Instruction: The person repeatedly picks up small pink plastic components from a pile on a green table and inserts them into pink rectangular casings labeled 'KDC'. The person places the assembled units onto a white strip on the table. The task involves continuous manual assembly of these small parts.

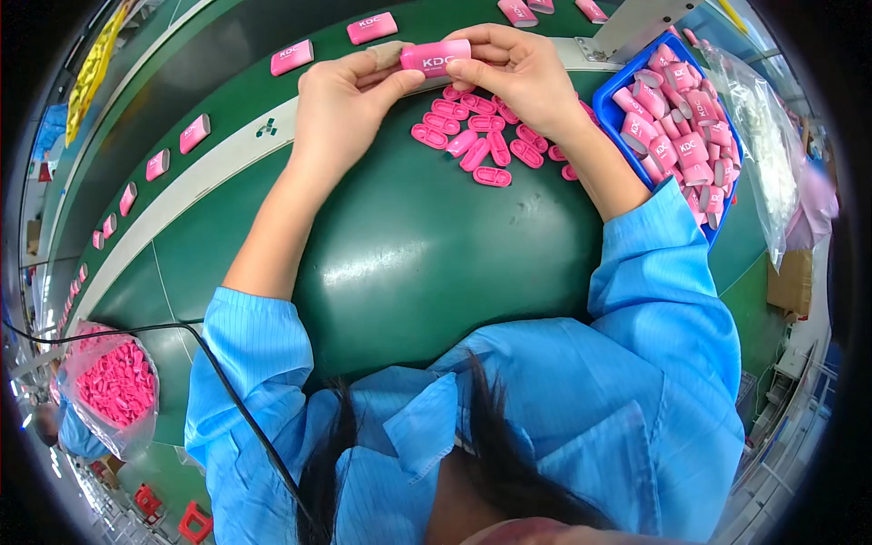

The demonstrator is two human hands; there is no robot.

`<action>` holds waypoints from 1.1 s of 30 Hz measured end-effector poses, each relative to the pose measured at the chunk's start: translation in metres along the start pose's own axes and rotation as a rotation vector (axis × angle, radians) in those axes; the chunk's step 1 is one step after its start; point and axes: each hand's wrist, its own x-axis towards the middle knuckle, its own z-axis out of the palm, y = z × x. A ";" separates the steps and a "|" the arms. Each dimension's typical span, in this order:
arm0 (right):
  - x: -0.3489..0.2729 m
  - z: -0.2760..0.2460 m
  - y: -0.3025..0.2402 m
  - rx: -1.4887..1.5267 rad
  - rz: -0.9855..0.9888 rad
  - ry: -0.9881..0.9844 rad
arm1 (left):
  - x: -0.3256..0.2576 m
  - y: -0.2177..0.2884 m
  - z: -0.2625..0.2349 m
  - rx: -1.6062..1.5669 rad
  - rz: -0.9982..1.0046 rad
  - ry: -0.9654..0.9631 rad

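Note:
Between my two hands I hold a pink plastic casing (436, 58), an oval sleeve with pale lettering, level above the far edge of the green table. My left hand (350, 95) pinches its left end; a tan cover wraps one of that hand's fingers. The thumb and fingers of my right hand (522, 73) close on its right end. Just below the hands lies a loose pile of bright pink oval end caps (491, 176), several of them flat on the green tabletop (436, 263).
A blue basket (607, 113) full of pink casings stands at the right, beside a clear plastic bag (767, 154). Beyond a pale rail (195, 186), more casings (194, 133) lie in a row on a green belt. A bag of pink caps (116, 381) sits lower left, near a black cable (227, 395).

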 end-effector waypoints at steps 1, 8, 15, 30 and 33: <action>-0.001 0.001 0.001 -0.036 -0.019 0.015 | -0.004 0.003 0.003 0.098 0.026 0.003; -0.009 0.014 -0.008 -0.201 -0.148 0.126 | -0.007 0.006 0.011 0.252 0.101 0.071; -0.002 -0.001 -0.004 -0.037 -0.007 0.061 | 0.002 0.003 0.001 -0.071 0.001 0.005; 0.026 0.000 -0.009 -0.245 -0.007 0.082 | 0.011 -0.016 0.013 0.445 0.255 0.171; 0.064 -0.005 0.008 -0.081 0.106 0.024 | 0.029 -0.024 0.007 0.551 0.450 0.301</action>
